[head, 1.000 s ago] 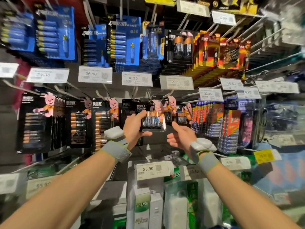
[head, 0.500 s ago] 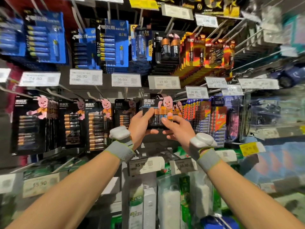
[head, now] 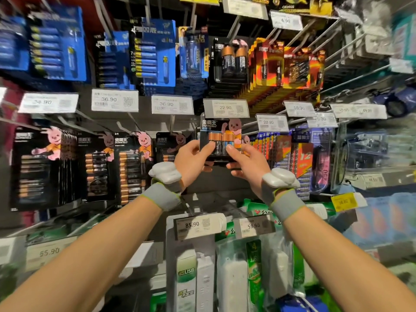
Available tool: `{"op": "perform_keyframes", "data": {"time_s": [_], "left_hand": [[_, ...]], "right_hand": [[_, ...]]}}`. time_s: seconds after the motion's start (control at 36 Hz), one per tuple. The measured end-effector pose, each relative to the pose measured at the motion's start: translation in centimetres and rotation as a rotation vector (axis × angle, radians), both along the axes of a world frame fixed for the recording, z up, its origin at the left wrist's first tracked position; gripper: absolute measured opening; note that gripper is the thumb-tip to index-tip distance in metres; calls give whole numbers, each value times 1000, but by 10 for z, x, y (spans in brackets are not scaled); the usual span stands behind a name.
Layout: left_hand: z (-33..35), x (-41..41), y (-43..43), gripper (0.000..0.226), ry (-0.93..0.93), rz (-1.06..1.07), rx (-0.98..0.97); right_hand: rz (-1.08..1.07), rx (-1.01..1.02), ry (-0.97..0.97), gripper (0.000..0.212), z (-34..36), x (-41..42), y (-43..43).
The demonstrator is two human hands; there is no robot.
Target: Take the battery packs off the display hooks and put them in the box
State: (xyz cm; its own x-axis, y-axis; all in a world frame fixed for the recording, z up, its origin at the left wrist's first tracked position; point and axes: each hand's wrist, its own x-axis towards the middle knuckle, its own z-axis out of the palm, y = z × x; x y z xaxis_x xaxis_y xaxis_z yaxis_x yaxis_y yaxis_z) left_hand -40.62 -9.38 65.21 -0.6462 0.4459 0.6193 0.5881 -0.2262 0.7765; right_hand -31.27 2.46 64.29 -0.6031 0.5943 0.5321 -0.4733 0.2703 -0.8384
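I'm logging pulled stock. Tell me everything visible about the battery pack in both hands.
The Duracell battery pack is a black card with a pink bunny and a clear blister over copper-topped cells. It stands upright facing the camera, below the 22.90 price tag. The left hand and right hand pinch its lower half, thumbs in front.

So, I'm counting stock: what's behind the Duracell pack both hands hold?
Edges of similar packs peek out beside the held pack; how many hang there is hidden by it.

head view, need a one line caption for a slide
Left hand and right hand grip one black battery pack in front of other hanging packs on a store display
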Motion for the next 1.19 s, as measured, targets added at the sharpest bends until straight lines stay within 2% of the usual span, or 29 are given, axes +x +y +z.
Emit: {"op": "perform_keyframes", "data": {"time_s": [0.06,0.17,0.53,0.75,1.0,1.19], "left_hand": [[2,-1,-1,48,122,88,-65],[0,-12,-2,53,263,222,-185],[2,-51,6,48,318,263,-351],[5,-70,10,51,359,323,-550],[4,-70,15,48,469,346,-600],[4,-73,14,63,401,349,-683]], "right_hand": [[2,-17,-2,42,0,-2,2],[-4,-13,-29,37,-3,-9,6],[-70,-12,-106,29,3,-42,20],[-182,71,-197,21,6,-60,28],[-181,73,-186,13,-3,-60,26],[-206,66,-292,19,-4,-58,21]]}}
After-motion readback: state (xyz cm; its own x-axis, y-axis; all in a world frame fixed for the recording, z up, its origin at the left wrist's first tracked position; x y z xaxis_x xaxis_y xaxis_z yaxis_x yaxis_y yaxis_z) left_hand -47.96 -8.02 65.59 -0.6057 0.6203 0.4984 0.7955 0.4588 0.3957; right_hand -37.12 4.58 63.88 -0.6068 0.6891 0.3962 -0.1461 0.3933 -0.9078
